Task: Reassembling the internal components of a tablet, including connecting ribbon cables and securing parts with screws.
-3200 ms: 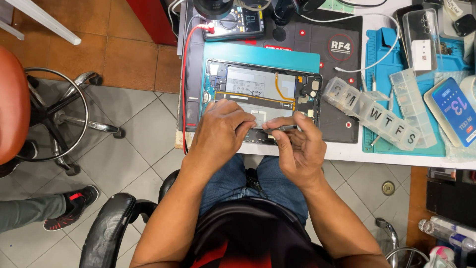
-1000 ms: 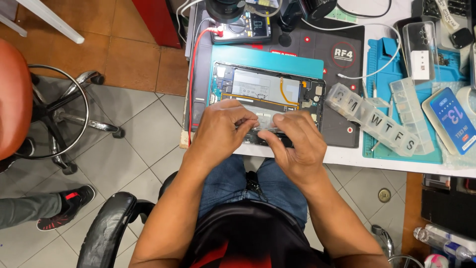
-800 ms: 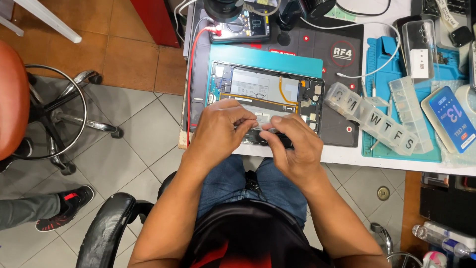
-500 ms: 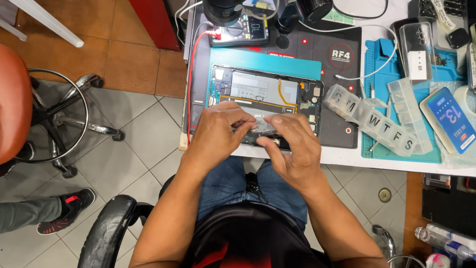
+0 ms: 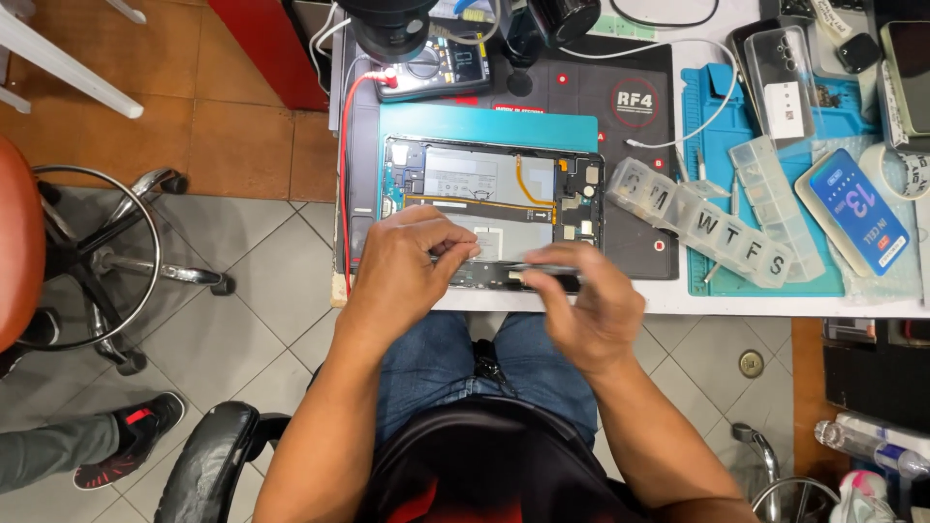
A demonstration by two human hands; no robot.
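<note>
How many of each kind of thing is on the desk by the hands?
Opened tablet: 1
Thin tool in the right hand: 1
Clear pill organisers: 2
Phones with lit screen: 1
Multimeter: 1
Left hand rests on the tablet.
Total: 6

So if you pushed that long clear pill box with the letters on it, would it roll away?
Probably not. The pill box looks flat-bottomed and lies flat on the table, so it would likely slide rather than roll. It seems to be thin clear plastic, so probably light. Being long, a push at one end might just turn it.
</note>
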